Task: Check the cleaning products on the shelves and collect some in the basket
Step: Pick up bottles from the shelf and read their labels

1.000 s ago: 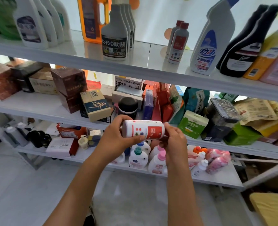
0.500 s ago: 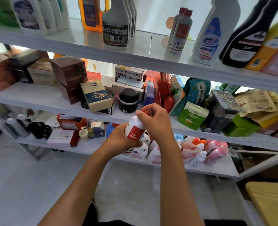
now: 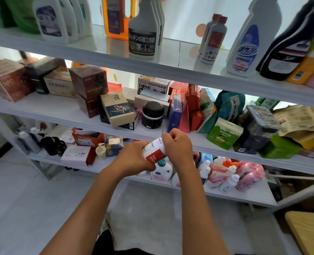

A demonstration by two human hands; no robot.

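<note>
1. Both your arms reach forward at middle-shelf [image 3: 64, 115] height, and your hands meet in front of its edge.
2. Your left hand [image 3: 134, 159] wraps round the lower body of the bottle [image 3: 153, 150], fingers curled under it.
3. Your right hand [image 3: 178, 146] is closed over the bottle's top end, knuckles up, gripping it.
4. The bottle is white with a red label band and small print; it tilts, top end up and to your right, held in the air just in front of the middle shelf.
5. Its cap is hidden inside your right hand, so you cannot tell whether it is on or off.
6. The label text is too small to read.
7. Two like bottles [image 3: 214, 38] with red caps stand on the top shelf [image 3: 97, 52].
8. The top-shelf bottles are cut off at the frame's upper edge.
</note>
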